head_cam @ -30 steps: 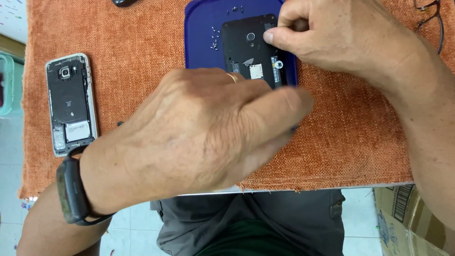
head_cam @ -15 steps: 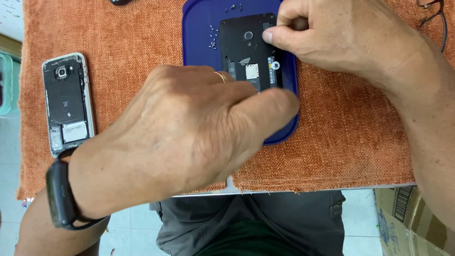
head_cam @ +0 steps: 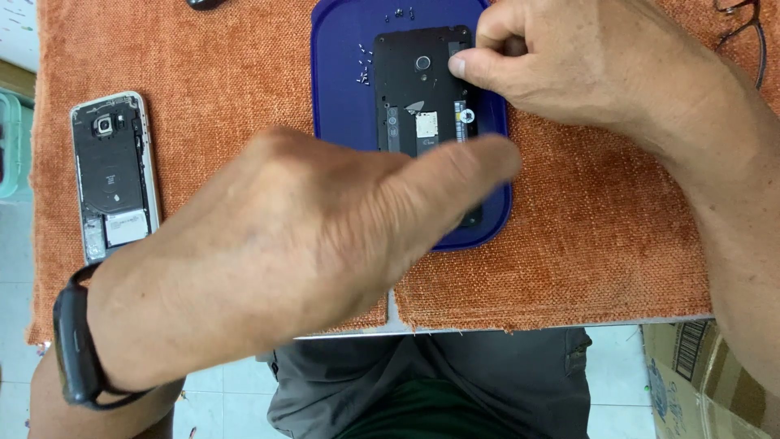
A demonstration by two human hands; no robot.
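An opened black phone [head_cam: 414, 89] with its back cover off lies in a blue tray [head_cam: 341, 81] on an orange cloth [head_cam: 227, 73]. Several tiny screws [head_cam: 363, 69] lie loose in the tray left of the phone. My right hand [head_cam: 585, 73] pinches the phone's top right corner between thumb and forefinger. My left hand [head_cam: 284, 244] hovers large in front, covering the phone's lower half, with the thumb stretched toward its right edge. Its fingers are hidden underneath. A dark watch [head_cam: 77, 349] is on that wrist.
A second opened phone [head_cam: 114, 175] with a silver frame lies at the cloth's left side. Glasses [head_cam: 743, 32] rest at the top right. A teal container [head_cam: 10, 142] is at the left edge and a cardboard box [head_cam: 691, 382] stands on the floor at the lower right.
My left hand has drawn back a little to the left and toward me, uncovering more of the black phone. My right hand keeps its pinch at the phone's top right corner.
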